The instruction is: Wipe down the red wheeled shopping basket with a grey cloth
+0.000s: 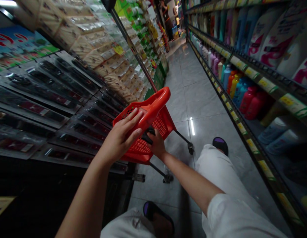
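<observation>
A red plastic shopping cart with a slotted basket and wheels on dark legs stands in front of me, tilted in the view. My left hand lies on its thick red handle rim, fingers stretched out flat and thumb along the near side. Just below that rim, my right hand has its fingers closed around a small black object against the basket's near side. The black object is partly covered by the fingers, so I cannot tell its kind. Most of the basket's inside is hidden.
Hanging dark packaged goods and stacked clear packs line the left. Shelves of coloured bottles run along the right, with a price-tag edge. The grey tiled aisle stretches ahead to a distant person.
</observation>
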Available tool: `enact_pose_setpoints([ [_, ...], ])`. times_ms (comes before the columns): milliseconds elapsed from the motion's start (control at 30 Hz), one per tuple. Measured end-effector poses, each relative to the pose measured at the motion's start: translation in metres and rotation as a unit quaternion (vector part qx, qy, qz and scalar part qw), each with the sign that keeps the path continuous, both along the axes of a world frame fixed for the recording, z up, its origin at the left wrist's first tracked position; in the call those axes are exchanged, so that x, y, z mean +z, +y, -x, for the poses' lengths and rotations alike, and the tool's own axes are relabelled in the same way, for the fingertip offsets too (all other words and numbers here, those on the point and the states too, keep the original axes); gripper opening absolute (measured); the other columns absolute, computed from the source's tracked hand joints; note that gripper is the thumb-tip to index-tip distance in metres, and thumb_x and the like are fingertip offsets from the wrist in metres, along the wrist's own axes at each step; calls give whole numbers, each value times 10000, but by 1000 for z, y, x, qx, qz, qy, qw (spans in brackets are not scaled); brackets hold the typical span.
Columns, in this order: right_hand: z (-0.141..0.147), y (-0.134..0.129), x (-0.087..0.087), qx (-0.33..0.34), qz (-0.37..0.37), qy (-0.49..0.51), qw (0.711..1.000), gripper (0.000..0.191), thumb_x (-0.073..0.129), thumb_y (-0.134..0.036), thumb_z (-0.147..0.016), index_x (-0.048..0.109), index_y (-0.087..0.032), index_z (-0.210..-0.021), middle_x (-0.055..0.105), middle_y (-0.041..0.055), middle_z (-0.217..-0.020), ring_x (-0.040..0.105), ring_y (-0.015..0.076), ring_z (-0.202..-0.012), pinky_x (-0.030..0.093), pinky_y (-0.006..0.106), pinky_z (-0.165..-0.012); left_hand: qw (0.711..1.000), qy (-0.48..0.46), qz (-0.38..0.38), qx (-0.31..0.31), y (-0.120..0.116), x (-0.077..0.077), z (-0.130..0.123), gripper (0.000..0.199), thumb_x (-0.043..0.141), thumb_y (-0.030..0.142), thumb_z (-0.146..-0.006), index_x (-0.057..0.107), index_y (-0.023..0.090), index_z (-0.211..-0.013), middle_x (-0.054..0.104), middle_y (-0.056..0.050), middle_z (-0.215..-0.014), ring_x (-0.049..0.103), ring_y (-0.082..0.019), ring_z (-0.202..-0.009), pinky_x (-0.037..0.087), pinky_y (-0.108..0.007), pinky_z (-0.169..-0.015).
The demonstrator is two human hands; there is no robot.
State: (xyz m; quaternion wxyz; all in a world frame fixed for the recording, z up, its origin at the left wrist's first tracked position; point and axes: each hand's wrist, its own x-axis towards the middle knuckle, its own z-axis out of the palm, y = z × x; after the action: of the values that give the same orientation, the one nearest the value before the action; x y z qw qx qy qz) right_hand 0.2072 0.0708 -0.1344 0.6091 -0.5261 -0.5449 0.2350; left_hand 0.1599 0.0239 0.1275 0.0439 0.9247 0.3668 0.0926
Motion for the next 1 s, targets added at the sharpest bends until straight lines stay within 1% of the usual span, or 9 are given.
enact_pose_setpoints([
  [100,-8,-2,-25,-47,111,60,991,554,597,-191,-780,583,-180,-1334,506,140,-1269,570,287,-1149,495,422,-1002,1000,5,-8,0,0,-1,-1,625,422,567,-961,404,276,-1514,327,-94,-1614,333,-303,-1471,302,-524,-1181],
  [167,-18,8,-29,-103,170,106,974,598,545,-166,-805,511,-108,-1399,496,193,-1281,555,319,-1183,467,460,-1032,1000,7,-6,-1,0,-1,-1,622,423,562,-963,398,281,-1516,324,-89,-1616,335,-299,-1470,300,-520,-1182],
  [367,-9,18,-8,-74,64,45,994,622,594,-201,-806,493,-164,-1419,432,180,-1382,479,329,-1280,429,471,-1080,1000,7,-2,0,0,-1,0,629,431,567,-959,398,279,-1517,321,-89,-1617,322,-304,-1476,292,-519,-1186],
  [500,3,-2,-32,-2,58,-11,998,587,601,-170,-774,568,-224,-1357,461,127,-1342,530,287,-1220,466,421,-1046,1000,9,-8,-1,0,-2,-2,628,430,558,-964,393,268,-1519,324,-98,-1615,328,-297,-1474,299,-514,-1183],
  [600,-9,3,-46,-55,127,44,989,592,578,-161,-778,558,-188,-1369,488,153,-1291,563,301,-1168,475,443,-1023,1000,13,-11,0,0,-1,-2,624,426,560,-964,387,284,-1521,319,-87,-1619,333,-298,-1471,305,-520,-1179],
  [700,-31,27,-32,-136,152,117,972,613,543,-176,-806,494,-142,-1416,473,187,-1301,556,325,-1170,456,480,-1030,1000,14,-13,-2,-1,-1,-1,619,424,555,-965,391,283,-1520,317,-88,-1619,342,-300,-1467,308,-522,-1177],
  [800,-43,47,4,-148,101,118,977,626,541,-195,-816,462,-159,-1436,447,178,-1328,513,337,-1222,437,494,-1046,1000,13,-13,2,-2,-1,-1,614,420,556,-966,394,290,-1518,318,-84,-1618,358,-301,-1459,318,-526,-1170],
  [900,-36,42,34,-133,53,69,987,606,565,-222,-826,473,-200,-1425,448,152,-1307,506,327,-1209,440,493,-1040,1000,9,-12,4,-1,-2,-4,617,424,564,-961,400,293,-1515,316,-84,-1618,368,-306,-1452,326,-531,-1163],
  [1000,-17,22,40,-87,-3,-8,996,558,599,-206,-817,531,-232,-1370,420,129,-1361,466,312,-1257,423,464,-1073,1000,6,-10,-1,1,-2,-7,623,432,563,-960,396,287,-1517,324,-89,-1615,345,-303,-1465,323,-523,-1166],
])
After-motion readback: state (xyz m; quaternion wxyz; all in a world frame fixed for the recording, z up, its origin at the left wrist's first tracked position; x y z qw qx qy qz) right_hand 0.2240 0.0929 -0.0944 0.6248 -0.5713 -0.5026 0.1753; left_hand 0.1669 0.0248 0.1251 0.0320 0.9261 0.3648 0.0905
